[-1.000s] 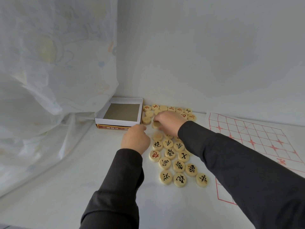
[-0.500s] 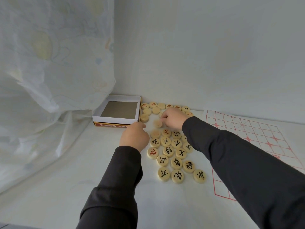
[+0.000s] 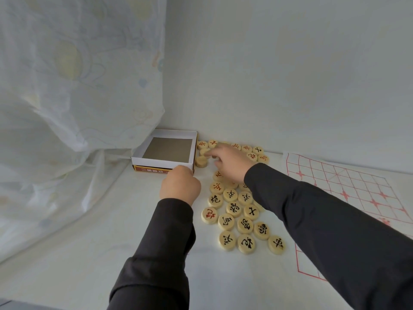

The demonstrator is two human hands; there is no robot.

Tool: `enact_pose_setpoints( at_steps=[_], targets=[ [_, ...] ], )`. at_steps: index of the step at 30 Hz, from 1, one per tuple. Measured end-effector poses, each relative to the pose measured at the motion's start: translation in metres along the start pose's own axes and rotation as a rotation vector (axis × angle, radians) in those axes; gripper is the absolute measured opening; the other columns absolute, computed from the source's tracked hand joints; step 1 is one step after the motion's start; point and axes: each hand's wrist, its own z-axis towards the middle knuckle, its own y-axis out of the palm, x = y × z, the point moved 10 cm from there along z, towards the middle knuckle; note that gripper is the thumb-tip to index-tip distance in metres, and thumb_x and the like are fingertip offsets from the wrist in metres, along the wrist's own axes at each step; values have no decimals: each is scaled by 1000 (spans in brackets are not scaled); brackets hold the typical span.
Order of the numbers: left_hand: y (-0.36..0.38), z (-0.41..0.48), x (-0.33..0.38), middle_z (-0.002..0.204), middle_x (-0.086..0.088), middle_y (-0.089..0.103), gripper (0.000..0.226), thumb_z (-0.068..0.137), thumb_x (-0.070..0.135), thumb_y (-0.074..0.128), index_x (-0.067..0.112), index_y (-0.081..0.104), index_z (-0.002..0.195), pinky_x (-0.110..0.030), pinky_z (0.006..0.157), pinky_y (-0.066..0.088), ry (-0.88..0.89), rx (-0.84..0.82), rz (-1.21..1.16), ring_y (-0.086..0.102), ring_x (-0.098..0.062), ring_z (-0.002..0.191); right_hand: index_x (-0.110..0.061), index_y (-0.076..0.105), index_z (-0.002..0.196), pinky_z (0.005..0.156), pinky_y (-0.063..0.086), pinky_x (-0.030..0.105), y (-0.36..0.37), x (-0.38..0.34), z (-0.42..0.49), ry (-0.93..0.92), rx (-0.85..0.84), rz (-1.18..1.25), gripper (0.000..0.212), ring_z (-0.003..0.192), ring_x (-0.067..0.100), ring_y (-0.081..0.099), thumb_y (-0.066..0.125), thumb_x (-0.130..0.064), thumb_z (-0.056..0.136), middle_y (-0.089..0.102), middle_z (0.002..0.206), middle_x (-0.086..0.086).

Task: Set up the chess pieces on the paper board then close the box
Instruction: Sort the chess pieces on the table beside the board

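Curtain (image 3: 67, 86) along left edge, bare tabletop (image 3: 78, 242) lower left, open box (image 3: 161, 161) center-left, left hand (image 3: 180, 186) clenched at its near right corner, contents unseen, chess pieces (image 3: 233, 208) clustered center, right hand (image 3: 232, 163) fingertips (image 3: 209, 153) on one beside the box wall, grip unclear, paper board (image 3: 357, 186) right.

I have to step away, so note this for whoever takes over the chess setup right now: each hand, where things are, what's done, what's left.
Left hand: fingers curled, by the front right corner of the box; whether it holds anything is hidden.
Right hand: reaching over the pieces, fingertips at those beside the box; grip unclear.
Box: open, nothing visible inside.
Pieces: loose between box and paper board; none visible on the board.
Done: box emptied. Left: place every piece on the board, close the box.
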Motion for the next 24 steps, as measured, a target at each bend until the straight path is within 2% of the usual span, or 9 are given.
enact_pose_setpoints(
  at_steps=[2,4,7,11,13,15,19,24],
  targets=[
    [0,1,1,108,-7,59,33,91,5,42,11,59,119,-24,76,39,12,13,8,48,-19,88,-21,45,138,95,37,32,7,-9,11,6,-45,-12,42,118,25,47,45,-18,96,45,130,11],
    [0,0,2,116,-9,60,35,91,5,42,11,58,121,-24,78,39,28,27,7,54,-23,98,-21,45,137,90,40,34,18,-13,18,17,-108,-68,43,110,29,49,48,-24,94,45,123,13],
    [1,0,2,123,-8,58,38,92,7,42,13,55,127,-25,86,42,47,32,11,54,-24,112,-14,53,124,83,44,35,25,-13,23,21,-129,-135,36,101,30,52,54,-24,90,44,117,12],
    [0,-3,2,123,-6,60,36,93,9,42,15,56,126,-26,90,44,58,82,2,55,-23,111,-10,53,117,83,46,36,23,-10,18,57,-123,-65,35,99,27,55,62,-22,86,50,117,8],
    [0,-4,5,121,-5,61,35,93,10,42,16,58,124,-26,89,44,78,121,2,56,-22,110,-13,53,111,78,46,35,15,-8,12,72,-76,27,28,95,25,57,61,-17,85,57,107,6],
    [1,-8,13,120,-4,62,36,92,8,40,15,59,122,-27,90,44,135,146,5,56,-22,110,-13,55,101,73,48,34,-1,0,5,86,43,109,16,88,24,59,57,-13,85,61,97,6],
    [-4,-17,39,123,-3,62,38,93,4,37,15,61,121,-18,91,36,348,208,-4,53,-17,117,-11,58,96,76,49,35,-33,35,-22,102,239,61,9,85,21,58,58,-9,88,62,97,4],
    [-30,-16,77,118,-4,64,36,93,2,39,12,64,116,-21,94,38,519,333,65,56,-17,112,-9,56,93,70,46,34,-24,72,-51,130,158,-48,7,81,24,56,51,-6,89,58,96,5]
  ],
)
